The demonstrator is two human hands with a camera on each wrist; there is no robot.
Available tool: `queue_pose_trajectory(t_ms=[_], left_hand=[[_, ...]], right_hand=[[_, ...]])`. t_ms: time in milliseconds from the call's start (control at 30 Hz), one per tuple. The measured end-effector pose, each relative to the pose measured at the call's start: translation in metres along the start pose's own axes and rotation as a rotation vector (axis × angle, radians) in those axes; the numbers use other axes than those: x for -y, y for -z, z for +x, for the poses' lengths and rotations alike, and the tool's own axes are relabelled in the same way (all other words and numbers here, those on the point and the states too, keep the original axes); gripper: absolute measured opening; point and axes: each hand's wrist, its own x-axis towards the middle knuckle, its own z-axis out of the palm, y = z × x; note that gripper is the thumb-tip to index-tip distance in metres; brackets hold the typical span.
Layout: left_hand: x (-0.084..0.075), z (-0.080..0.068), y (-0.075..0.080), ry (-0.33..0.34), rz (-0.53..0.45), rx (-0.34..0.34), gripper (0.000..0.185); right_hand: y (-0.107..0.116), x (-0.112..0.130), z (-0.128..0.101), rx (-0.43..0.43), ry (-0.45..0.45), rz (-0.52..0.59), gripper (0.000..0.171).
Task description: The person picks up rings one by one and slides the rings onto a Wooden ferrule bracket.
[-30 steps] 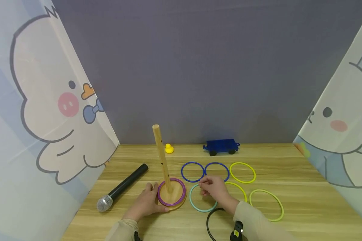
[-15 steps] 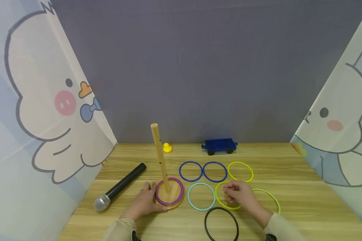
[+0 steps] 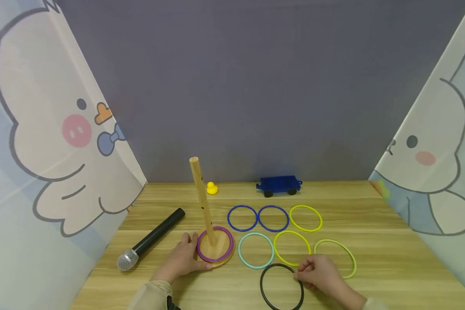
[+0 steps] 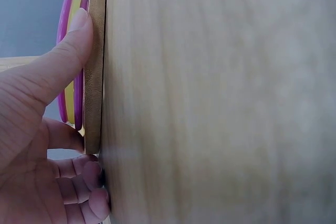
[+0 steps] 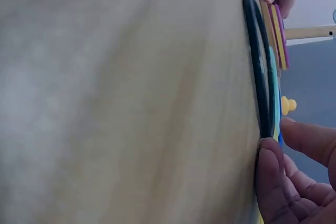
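A wooden peg (image 3: 201, 198) stands on a round wooden base (image 3: 221, 249) that carries a purple ring (image 3: 232, 244). My left hand (image 3: 191, 254) grips the base's left rim; the left wrist view shows the thumb (image 4: 65, 51) on the base's edge (image 4: 94, 77) and the fingers curled below it. A black ring (image 3: 280, 265) lies flat near the table's front edge. My right hand (image 3: 299, 274) pinches its right side, and the fingertips (image 5: 270, 156) touch the black ring (image 5: 256, 61) in the right wrist view.
Two blue rings (image 3: 242, 206), a teal ring (image 3: 239, 250) and several yellow-green rings (image 3: 305, 206) lie flat right of the peg. A microphone (image 3: 151, 240) lies at the left. A yellow duck (image 3: 212, 188) and a blue toy wagon (image 3: 279, 184) sit by the back wall. Cartoon-printed panels close both sides.
My right hand has moved from the teal ring rightward across the yellow ring, then toward me to the black ring's right edge. The left hand has stayed on the base.
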Motion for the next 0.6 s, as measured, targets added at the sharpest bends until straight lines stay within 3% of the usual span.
queue_pose_trajectory(t_ms=[300,600], left_hand=[[0.0005,0.0005,0.0007,0.009,0.017,0.002,0.120],[0.0017,0.0011,-0.0004,0.024,0.008,0.015,0.121]], right_hand=[[-0.0048,0.0070,-0.0030,-0.020,0.053,-0.207,0.016],[-0.0018,0.0067,-0.0017,0.026,0.024,-0.178,0.012]])
